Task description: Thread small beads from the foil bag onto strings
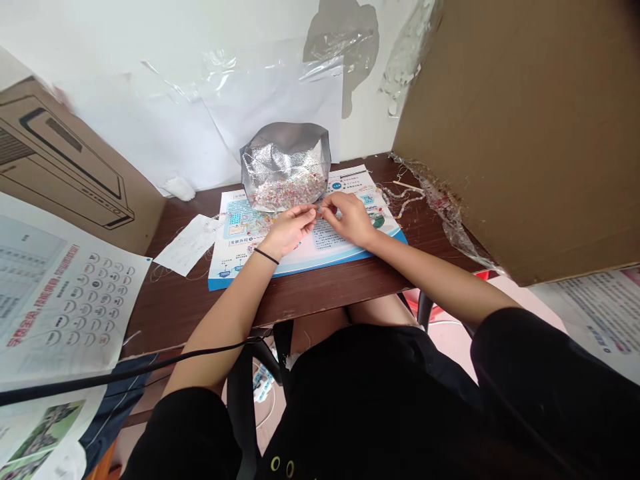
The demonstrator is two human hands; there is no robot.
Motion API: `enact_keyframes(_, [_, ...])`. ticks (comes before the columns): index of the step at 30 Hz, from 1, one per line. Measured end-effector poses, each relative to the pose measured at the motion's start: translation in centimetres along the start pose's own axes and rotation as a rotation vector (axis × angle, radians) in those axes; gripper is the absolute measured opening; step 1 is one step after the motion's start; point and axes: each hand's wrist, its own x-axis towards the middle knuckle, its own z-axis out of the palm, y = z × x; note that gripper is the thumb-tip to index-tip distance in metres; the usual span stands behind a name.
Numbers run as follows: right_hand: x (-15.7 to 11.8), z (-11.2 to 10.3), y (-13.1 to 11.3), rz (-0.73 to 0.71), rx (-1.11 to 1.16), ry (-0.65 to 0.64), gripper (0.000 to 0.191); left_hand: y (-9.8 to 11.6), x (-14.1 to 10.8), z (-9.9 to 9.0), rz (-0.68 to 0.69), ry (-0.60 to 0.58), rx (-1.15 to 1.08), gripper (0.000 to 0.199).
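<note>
- Left hand [290, 232] is over the printed sheet, thumb and index finger pinched together. Something tiny might be in there, but it's too small for me to tell.
- Right hand [350, 217] is pinched narrow as well, its fingertips right up by the left ones. Can't make out what's between them either.
- Beads [287, 191]: a big colorful heap sits in the open mouth of the silvery bag [285, 157], just past the fingertips.
- More loose beads [257, 225] are scattered on the sheet, in front of the bag and on the left hand's side.
- The printed sheet [295, 267] lies on the dark brown desk [310, 299], blue and white with lots of print.
- Off its left side there's a white slip of paper [186, 248] with faint writing, lying at an angle.
- Over on the right, beaded strands [403, 200] are lying on the desk, with a thin stick [409, 186] by them and crinkly clear plastic [460, 230] along the big cardboard panel [500, 133].
- Cardboard box [75, 157] with a line drawing on the left, and a white wad [179, 189] near the wall.
- Black band [267, 255] on the left wrist.
</note>
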Motion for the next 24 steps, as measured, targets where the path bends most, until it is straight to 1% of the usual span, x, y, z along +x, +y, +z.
enact_keyframes(10, [-0.02, 0.08, -0.04, -0.031, 0.019, 0.022, 0.019, -0.12, 0.05, -0.07, 0.010, -0.015, 0.001, 0.011])
enact_keyframes(24, [-0.02, -0.11, -0.12, 0.006, -0.003, -0.009, 0.019, -0.33, 0.31, -0.32, 0.019, -0.011, 0.025, 0.010])
